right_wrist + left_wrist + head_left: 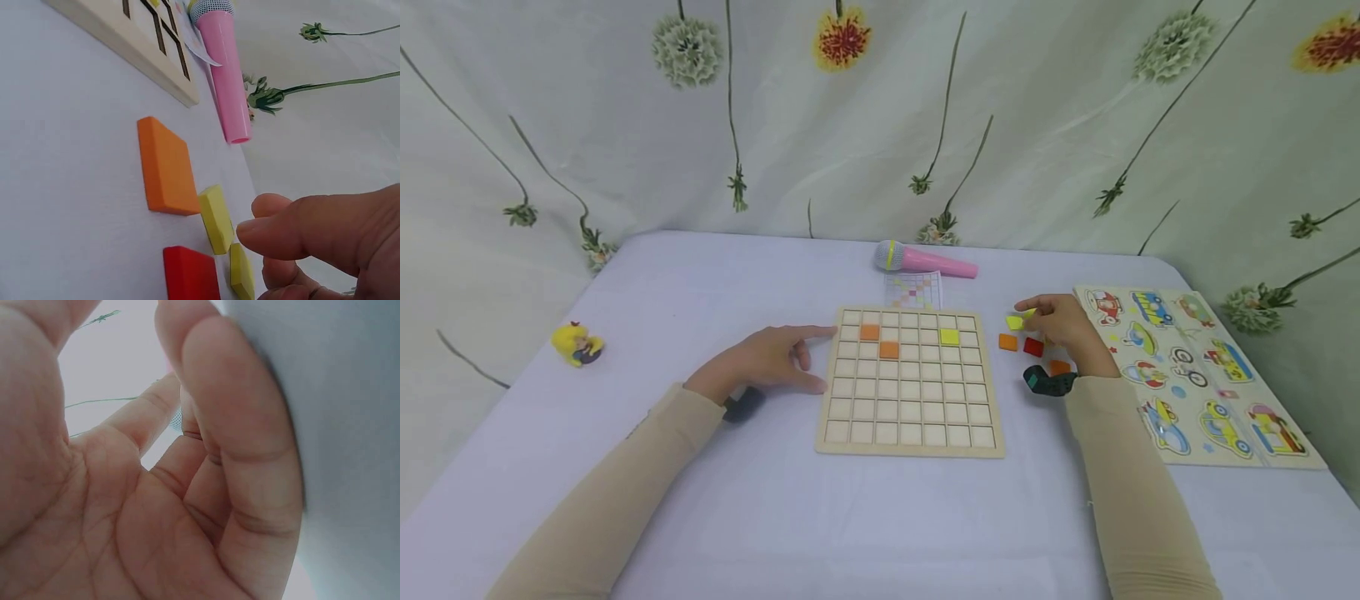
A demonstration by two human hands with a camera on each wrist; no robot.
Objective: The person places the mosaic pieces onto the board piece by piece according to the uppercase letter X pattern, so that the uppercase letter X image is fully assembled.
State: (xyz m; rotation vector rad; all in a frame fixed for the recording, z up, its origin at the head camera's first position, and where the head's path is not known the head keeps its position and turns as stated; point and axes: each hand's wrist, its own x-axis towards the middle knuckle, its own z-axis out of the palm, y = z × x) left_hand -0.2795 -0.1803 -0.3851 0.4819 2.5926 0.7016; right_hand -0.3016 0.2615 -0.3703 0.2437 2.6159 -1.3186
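Note:
A wooden grid board [910,452] lies in the middle of the table, with two orange tiles [869,332] and one yellow tile [950,337] in its squares. At its left edge is my left hand [767,357], index finger and thumb stretched toward the frame and the other fingers bent. My right hand [1062,323] hovers over loose tiles to the right of the board. In the right wrist view, thumb and fingertips are right beside a yellow tile [215,219], nothing pinched between them. A red tile [190,275] and an orange tile [172,169] lie close by.
Behind the board are a small printed pattern card [913,290] and a pink toy microphone [936,262]. A picture puzzle board [1195,396] with vehicles lies at the right, partly under the right forearm. A yellow-haired figurine [577,344] sits far left.

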